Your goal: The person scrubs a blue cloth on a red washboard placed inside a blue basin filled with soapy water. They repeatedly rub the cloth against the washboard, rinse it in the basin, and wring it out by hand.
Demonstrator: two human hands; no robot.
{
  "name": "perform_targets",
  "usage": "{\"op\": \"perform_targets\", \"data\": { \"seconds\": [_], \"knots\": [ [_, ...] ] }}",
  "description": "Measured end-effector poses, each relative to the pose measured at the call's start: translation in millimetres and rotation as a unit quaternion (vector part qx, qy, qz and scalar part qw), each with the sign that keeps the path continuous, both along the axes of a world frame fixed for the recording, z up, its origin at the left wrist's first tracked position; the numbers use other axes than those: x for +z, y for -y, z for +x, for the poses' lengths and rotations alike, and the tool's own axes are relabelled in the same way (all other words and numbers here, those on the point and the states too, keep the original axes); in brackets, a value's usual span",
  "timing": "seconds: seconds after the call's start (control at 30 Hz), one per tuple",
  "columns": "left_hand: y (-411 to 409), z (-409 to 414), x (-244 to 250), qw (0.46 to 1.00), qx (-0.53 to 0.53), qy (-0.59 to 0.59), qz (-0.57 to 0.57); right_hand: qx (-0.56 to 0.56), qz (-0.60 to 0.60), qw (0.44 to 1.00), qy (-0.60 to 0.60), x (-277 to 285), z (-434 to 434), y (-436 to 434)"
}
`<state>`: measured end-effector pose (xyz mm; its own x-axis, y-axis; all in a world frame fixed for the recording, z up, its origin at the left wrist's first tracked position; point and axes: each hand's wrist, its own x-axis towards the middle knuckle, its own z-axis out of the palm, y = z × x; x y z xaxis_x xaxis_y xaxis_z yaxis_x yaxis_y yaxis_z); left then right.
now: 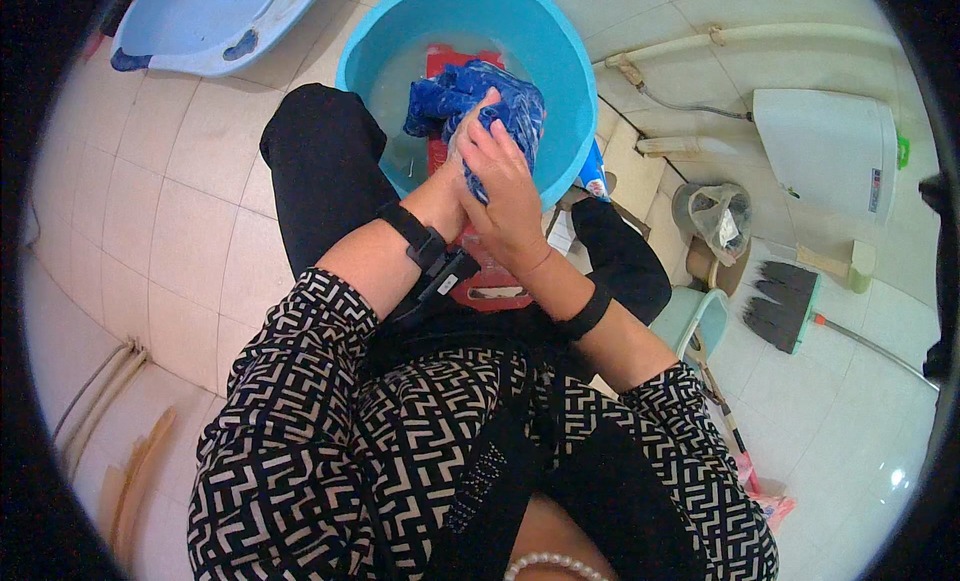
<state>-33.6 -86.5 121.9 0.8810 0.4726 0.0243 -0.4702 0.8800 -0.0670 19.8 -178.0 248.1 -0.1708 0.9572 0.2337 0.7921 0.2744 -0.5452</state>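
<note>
A wet blue cloth (495, 93) with white suds lies bunched over a red plastic washboard (491, 270). The washboard leans inside a round turquoise basin (574, 71), its slotted end by my lap. My left hand (461, 150) grips the cloth, its thumb on top and its other fingers mostly hidden by the fabric. Over it, my right hand (502, 180) crosses and holds the near part of the cloth. Cloudy water (390, 78) shows in the basin around the board.
A light blue plastic tub (217, 18) is at the upper left. On the right are a white cistern (825, 153), a bin with a plastic bag (720, 221), a broom (784, 307) and a dustpan (709, 326). A blue packet (592, 172) stands beside the basin.
</note>
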Motion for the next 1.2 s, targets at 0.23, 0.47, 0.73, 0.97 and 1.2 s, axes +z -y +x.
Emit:
{"op": "perform_targets", "data": {
  "seconds": [0.23,0.47,0.73,0.97,1.2],
  "knots": [
    [18,16,16,0.989,0.085,-0.095,-0.070,-0.032,0.088,0.995,0.043,-22,9,-35],
    [19,31,36,0.967,0.177,-0.164,-0.083,-0.137,0.025,0.989,0.057,-39,40,-90],
    [18,29,46,0.967,0.201,-0.134,-0.080,-0.254,-0.128,0.948,0.143,-28,89,-119],
    [17,28,58,0.954,0.226,-0.156,-0.121,-0.187,-0.059,0.976,-0.098,-32,65,-69],
    [7,13,44,0.958,0.133,-0.238,-0.087,-0.061,0.002,0.998,-0.032,-13,18,-25]
  ]
}}
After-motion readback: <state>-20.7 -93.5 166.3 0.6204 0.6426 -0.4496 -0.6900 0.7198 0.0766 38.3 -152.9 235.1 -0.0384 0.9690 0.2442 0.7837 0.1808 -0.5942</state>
